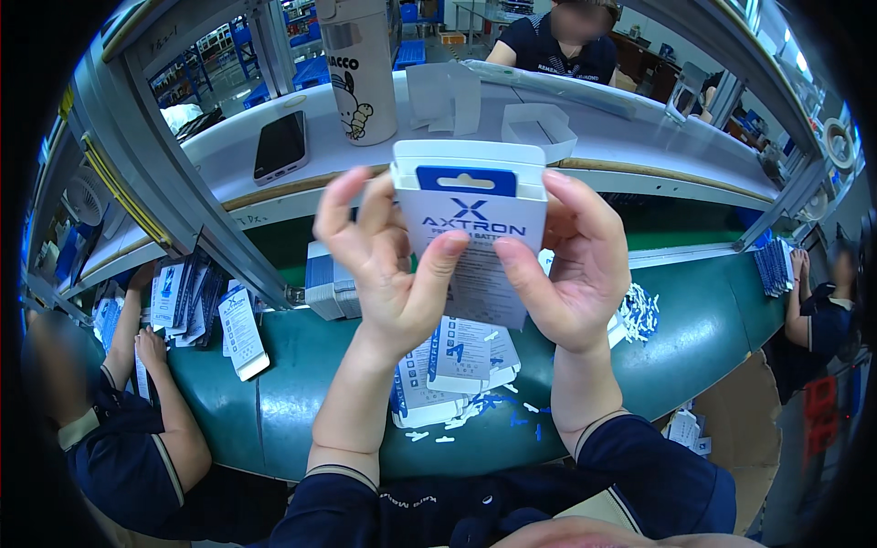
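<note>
head view: a person's left hand [388, 274] and right hand [585, 260] clasp a flat white-and-blue box [484, 274] from both sides, thumbs on its front, above the green tabletop [311, 384]. below the held one lie similar boxes [461, 361] and small scraps [454, 422]; at left, a co-worker's arm [183, 429] nears cartons [189, 297]. beyond, a dark phone [280, 146] lies near a standing white tumbler [365, 100] on a pale shelf [343, 172].

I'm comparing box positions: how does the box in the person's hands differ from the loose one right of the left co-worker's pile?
The held box is raised between the left hand and right hand; the loose box rests on the green table. In view, the held box looks larger, while the loose box looks smaller and slants. Both are mostly white with blue print.
</note>
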The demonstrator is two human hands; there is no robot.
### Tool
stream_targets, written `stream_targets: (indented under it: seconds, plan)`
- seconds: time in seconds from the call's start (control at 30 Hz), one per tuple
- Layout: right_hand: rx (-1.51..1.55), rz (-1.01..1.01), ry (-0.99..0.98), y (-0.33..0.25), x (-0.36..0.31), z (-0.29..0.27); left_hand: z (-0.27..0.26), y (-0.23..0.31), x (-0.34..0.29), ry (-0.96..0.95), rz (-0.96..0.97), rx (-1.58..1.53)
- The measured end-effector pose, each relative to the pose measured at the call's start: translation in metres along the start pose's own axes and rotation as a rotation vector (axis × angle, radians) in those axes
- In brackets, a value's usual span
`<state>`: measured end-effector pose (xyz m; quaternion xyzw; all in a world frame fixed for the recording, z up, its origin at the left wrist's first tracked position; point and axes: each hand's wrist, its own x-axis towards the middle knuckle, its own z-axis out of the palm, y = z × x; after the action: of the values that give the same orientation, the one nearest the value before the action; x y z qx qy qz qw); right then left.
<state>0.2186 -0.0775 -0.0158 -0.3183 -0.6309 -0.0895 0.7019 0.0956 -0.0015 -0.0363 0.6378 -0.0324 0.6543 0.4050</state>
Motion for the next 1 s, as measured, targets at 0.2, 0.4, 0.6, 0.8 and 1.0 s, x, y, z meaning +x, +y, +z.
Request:
stream_targets:
  seconds: [0.2,0.4,0.6,0.8,1.0]
  plan:
    - [0.009,0.031,0.053,0.000,-0.003,0.000,0.007,0.003,-0.005,-0.001,0.014,-0.010]
    - [0.010,-0.121,0.080,0.009,-0.011,-0.006,0.010,0.001,-0.017,-0.023,0.110,0.033]
    - [0.140,0.096,0.188,-0.009,-0.006,0.007,0.011,0.011,-0.012,0.014,0.076,-0.042]
    - [0.088,0.136,0.144,-0.005,-0.006,0.007,0.009,0.014,-0.006,0.065,-0.077,-0.118]
    - [0.150,0.069,0.123,0.002,-0.010,0.006,0.010,0.013,-0.006,0.071,-0.036,-0.225]
